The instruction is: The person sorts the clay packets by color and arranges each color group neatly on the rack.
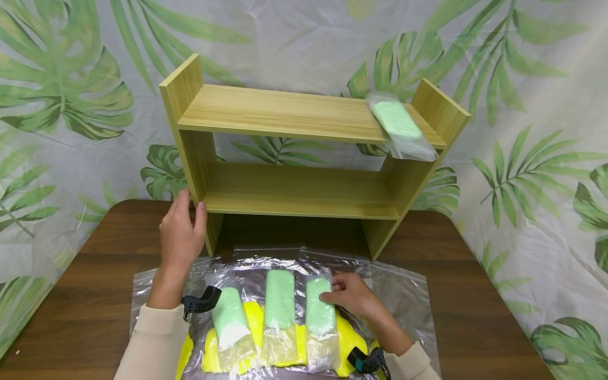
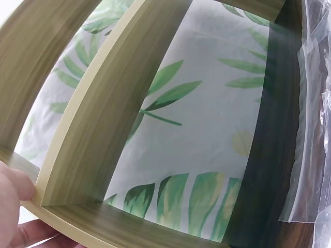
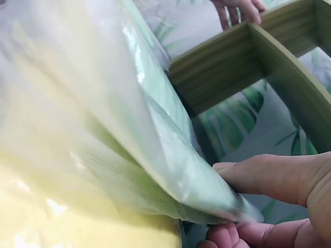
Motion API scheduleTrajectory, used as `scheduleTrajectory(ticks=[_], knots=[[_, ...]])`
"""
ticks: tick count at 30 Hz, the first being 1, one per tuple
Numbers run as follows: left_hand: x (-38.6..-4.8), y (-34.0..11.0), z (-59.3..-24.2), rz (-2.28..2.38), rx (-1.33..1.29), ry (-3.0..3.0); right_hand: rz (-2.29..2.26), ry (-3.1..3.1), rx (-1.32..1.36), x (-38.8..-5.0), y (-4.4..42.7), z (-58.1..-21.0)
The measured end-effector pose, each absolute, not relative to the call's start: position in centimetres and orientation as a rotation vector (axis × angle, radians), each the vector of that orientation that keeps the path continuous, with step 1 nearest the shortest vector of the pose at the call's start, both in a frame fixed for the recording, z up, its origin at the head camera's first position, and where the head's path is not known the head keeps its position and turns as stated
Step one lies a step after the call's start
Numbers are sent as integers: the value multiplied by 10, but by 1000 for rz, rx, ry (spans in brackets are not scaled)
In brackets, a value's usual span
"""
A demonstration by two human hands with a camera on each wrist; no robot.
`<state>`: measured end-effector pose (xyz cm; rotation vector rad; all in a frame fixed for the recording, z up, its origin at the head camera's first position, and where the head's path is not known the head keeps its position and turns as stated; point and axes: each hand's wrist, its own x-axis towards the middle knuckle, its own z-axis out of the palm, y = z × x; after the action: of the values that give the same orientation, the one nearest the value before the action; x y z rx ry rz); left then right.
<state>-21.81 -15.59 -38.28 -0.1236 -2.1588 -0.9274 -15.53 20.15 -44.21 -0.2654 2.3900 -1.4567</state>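
Observation:
My left hand (image 1: 182, 232) holds the left side panel of the wooden shelf (image 1: 294, 192), thumb at its front edge and fingers round the outer side, as the left wrist view also shows. My right hand (image 1: 353, 295) pinches the upper right edge of a clear bag with a light green pack (image 1: 320, 306); the right wrist view shows thumb and fingers closed on the bag's edge (image 3: 227, 201). Two similar green packs, in the middle (image 1: 279, 299) and to the left (image 1: 230, 314), lie beside it on bags of yellow material (image 1: 350, 343).
Another bagged green pack (image 1: 399, 120) lies at the right end of the shelf's top board, overhanging its front edge. Transparent zip bags (image 1: 404, 295) spread over the dark wooden table (image 1: 475, 316) in front of the shelf. A leaf-patterned cloth (image 1: 532, 79) hangs behind.

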Motion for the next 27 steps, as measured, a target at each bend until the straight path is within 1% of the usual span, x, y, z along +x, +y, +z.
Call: scheduleTrajectory(ticks=[4,13,27], knots=[[-218,-156,-383,-929,-123,-2161,-1505,2301,-297,-156,204,-442],[-218,-156,-383,-933,-119,-2169,-1630,2017,-207,-159,210,-440],[-218,-156,-384,-944,-118,-2170,-1644,1929,-150,-158,209,-438]])
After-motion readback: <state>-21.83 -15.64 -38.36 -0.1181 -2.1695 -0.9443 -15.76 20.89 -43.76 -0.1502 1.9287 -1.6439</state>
